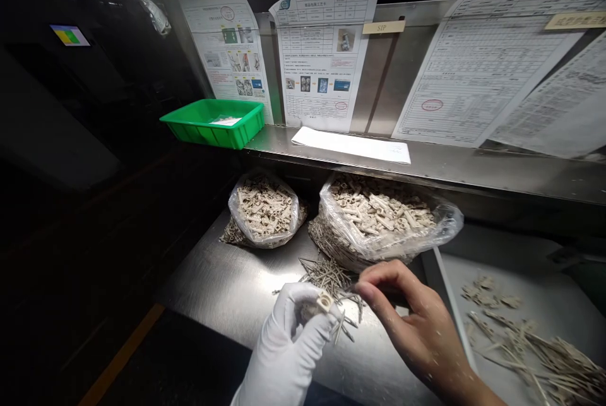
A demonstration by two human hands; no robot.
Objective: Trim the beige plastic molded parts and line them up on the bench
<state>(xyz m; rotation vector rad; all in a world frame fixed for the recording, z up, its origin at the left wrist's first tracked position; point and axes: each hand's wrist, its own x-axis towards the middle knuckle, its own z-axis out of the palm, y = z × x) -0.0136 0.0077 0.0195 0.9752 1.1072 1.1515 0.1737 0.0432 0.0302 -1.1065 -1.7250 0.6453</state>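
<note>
My left hand (294,336), in a white glove, is closed round a small beige plastic part (324,301) with a round hole facing up. My bare right hand (414,317) is to its right, thumb and forefinger pinched on a thin grey rod (349,292); its far end is hard to make out near the left hand. Just behind the hands, a loose pile of thin grey rods (326,274) lies on the metal table (208,289).
Behind the pile stand a smaller clear bag (233,203) and a larger clear bag (447,223), both full of beige parts. A grey tray (530,254) at right holds beige pieces. Above, a metal shelf (445,166) carries a green bin (203,131) and folded white paper (350,144).
</note>
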